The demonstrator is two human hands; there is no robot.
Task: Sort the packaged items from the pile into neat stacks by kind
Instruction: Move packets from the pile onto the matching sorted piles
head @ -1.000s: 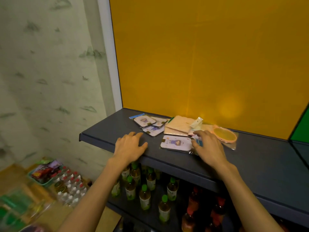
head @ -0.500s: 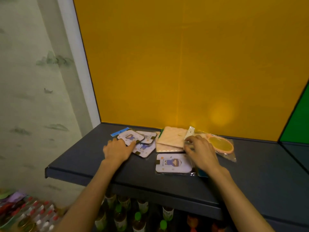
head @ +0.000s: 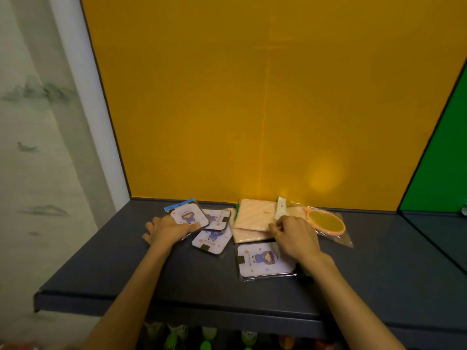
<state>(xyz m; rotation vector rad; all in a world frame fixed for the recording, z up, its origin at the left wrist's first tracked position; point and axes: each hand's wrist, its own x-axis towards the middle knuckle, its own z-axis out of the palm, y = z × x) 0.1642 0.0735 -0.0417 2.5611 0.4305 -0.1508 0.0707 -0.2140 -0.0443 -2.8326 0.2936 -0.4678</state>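
A pile of packaged items lies at the back of the dark shelf point(head: 106, 269). My left hand point(head: 166, 229) grips the lower left edge of a cartoon card pack point(head: 188, 217), thumb on top. Two more cartoon card packs point(head: 217, 218) point(head: 211, 242) lie just right of it, and another cartoon card pack point(head: 265, 260) sits nearer the front. My right hand point(head: 294, 236) pinches the right edge of the peach cloth packs point(head: 254, 217), two stacked askew. Behind that hand lie a white tag point(head: 281, 209) and an orange round mirror point(head: 326, 221) in clear wrap.
A yellow back panel point(head: 252, 97) rises behind the shelf, with a green panel point(head: 442, 160) at the right. Bottles point(head: 206, 339) stand on the shelf below. A patterned wall point(head: 38, 147) is at the left.
The view came closer to the shelf. My left hand moved from the shelf's front edge to the far-left card pack. My right hand moved from the near card pack to the cloth packs.
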